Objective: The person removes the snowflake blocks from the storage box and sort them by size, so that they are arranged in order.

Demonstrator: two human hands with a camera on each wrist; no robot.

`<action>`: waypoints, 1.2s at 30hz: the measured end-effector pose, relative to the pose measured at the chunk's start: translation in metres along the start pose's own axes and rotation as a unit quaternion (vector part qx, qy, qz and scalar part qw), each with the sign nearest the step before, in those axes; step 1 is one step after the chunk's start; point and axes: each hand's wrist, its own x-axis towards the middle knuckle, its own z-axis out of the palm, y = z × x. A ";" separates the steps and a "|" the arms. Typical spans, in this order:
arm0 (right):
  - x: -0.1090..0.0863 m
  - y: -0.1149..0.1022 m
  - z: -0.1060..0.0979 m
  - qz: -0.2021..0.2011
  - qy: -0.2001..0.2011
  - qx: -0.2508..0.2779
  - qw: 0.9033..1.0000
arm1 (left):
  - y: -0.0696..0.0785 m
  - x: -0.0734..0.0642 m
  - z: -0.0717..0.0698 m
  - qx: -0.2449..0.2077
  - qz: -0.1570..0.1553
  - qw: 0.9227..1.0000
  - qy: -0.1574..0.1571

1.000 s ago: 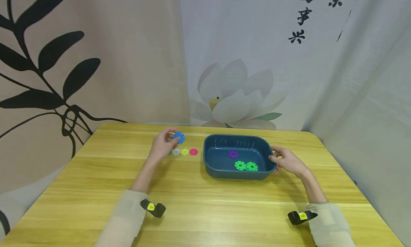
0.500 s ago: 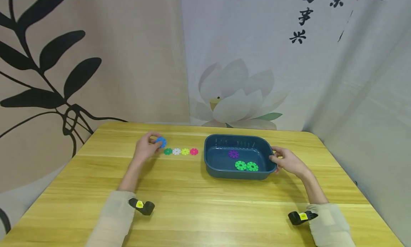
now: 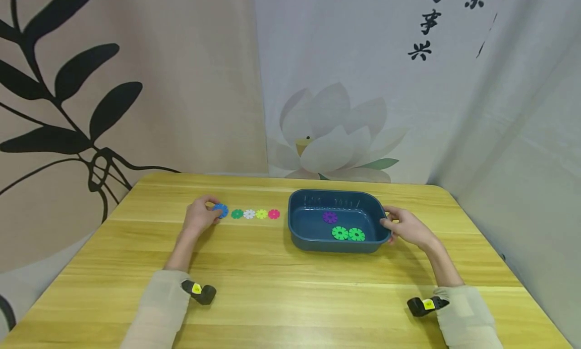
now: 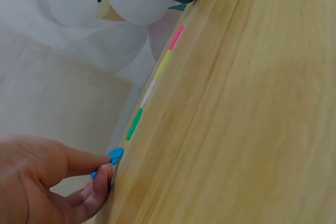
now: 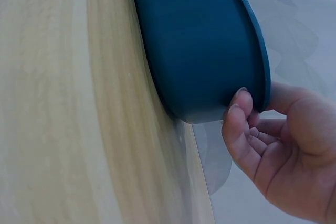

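Between thumb and fingers, my left hand [image 3: 200, 216] pinches a blue notched disc [image 3: 221, 211] low over the table, at the left end of a row of discs. To its right lie a green disc [image 3: 237, 214], a white disc [image 3: 249, 214], a yellow disc [image 3: 261, 214] and a pink disc [image 3: 274, 214]. The left wrist view shows the blue disc [image 4: 116, 154] tilted in the fingertips. My right hand [image 3: 407, 228] grips the right rim of a dark blue basin [image 3: 336, 246], thumb over the edge, fingers beneath it. Inside are a purple disc [image 3: 330, 217] and two bright green discs [image 3: 348, 234].
The basin stands on a wooden table [image 3: 290, 298], right of the row. Behind the table's far edge hangs a printed curtain [image 3: 204, 86] with a lotus, leaves and dark characters. Another pale curtain [image 3: 522, 137] borders the right side.
My left hand has carried the blue disc leftward from above the row, then lowered it beside the green disc, which is now fully visible. The right hand and basin have stayed put.
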 end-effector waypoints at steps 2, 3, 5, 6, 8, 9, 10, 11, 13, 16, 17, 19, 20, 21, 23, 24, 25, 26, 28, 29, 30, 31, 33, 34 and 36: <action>0.000 0.000 0.000 0.000 0.000 -0.001 1.000 | -0.001 0.000 0.001 0.008 0.002 1.000 0.000; 0.000 0.000 0.000 0.000 0.000 -0.001 1.000 | -0.001 0.001 0.001 0.013 0.004 1.000 0.000; 0.000 0.000 0.000 0.000 0.000 -0.001 1.000 | -0.001 0.001 0.001 0.025 0.005 1.000 0.000; 0.000 0.000 0.000 -0.001 0.000 0.000 1.000 | -0.001 0.001 0.001 0.029 0.005 1.000 0.000; 0.000 0.000 0.000 -0.001 -0.001 0.000 1.000 | -0.001 0.001 0.002 0.039 0.004 0.999 0.000; 0.000 0.001 0.000 -0.001 -0.001 0.000 1.000 | -0.001 0.002 0.001 0.043 0.005 0.999 0.000; 0.000 0.001 -0.001 -0.001 -0.001 0.001 1.000 | -0.001 0.002 0.001 0.047 0.004 0.999 0.000; 0.000 0.001 -0.001 -0.001 -0.001 0.001 1.000 | -0.001 0.002 0.001 0.049 0.002 0.999 0.000; 0.001 0.001 -0.001 -0.002 -0.001 0.001 1.000 | 0.000 0.001 0.001 0.052 0.001 0.999 -0.001; 0.000 0.000 -0.001 -0.003 -0.001 0.001 1.000 | 0.000 0.001 0.000 0.051 0.001 0.999 -0.005; 0.000 0.000 0.000 -0.003 -0.001 0.001 1.000 | 0.000 0.001 -0.001 0.051 0.001 0.999 -0.006; 0.000 -0.001 0.000 -0.003 -0.001 -0.001 1.000 | 0.001 0.001 -0.002 0.051 0.000 0.999 -0.007; 0.000 -0.001 0.000 -0.003 -0.001 -0.001 1.000 | 0.001 0.000 -0.002 0.052 0.000 0.999 -0.007; -0.001 -0.001 0.000 -0.003 -0.001 -0.002 1.000 | 0.002 0.000 -0.003 0.052 0.001 0.999 -0.006; -0.001 -0.002 0.000 -0.001 -0.001 -0.003 1.000 | 0.005 0.000 -0.003 0.056 0.003 0.998 0.005; -0.001 -0.002 0.000 0.001 -0.001 -0.003 1.000 | 0.006 0.000 -0.003 0.061 0.008 0.998 0.012; -0.001 -0.003 0.000 0.002 0.000 -0.003 1.000 | 0.008 0.000 -0.002 0.064 0.015 0.998 0.020; -0.001 -0.003 0.000 0.003 -0.001 -0.003 1.000 | 0.011 -0.001 -0.001 0.065 0.024 0.997 0.025; -0.001 -0.003 0.001 0.004 -0.001 -0.002 1.000 | 0.017 -0.001 0.001 0.066 0.045 0.996 0.034; -0.001 -0.003 0.001 0.005 -0.001 -0.001 1.000 | 0.020 -0.002 0.003 0.066 0.055 0.996 0.036; -0.001 -0.003 0.001 0.005 -0.001 -0.002 1.000 | 0.023 -0.003 0.004 0.061 0.063 0.996 0.033; -0.001 -0.003 0.001 0.005 -0.002 -0.002 1.000 | 0.027 -0.004 0.006 0.054 0.070 0.996 0.028; 0.000 -0.003 0.001 0.005 -0.004 0.000 1.000 | 0.034 -0.006 0.010 0.043 0.082 0.996 0.016; 0.000 -0.003 0.001 0.005 -0.004 0.000 1.000 | 0.038 -0.007 0.012 0.039 0.086 0.995 0.011; 0.000 -0.003 0.001 0.005 -0.005 0.002 1.000 | 0.044 -0.009 0.018 0.028 0.092 0.995 0.002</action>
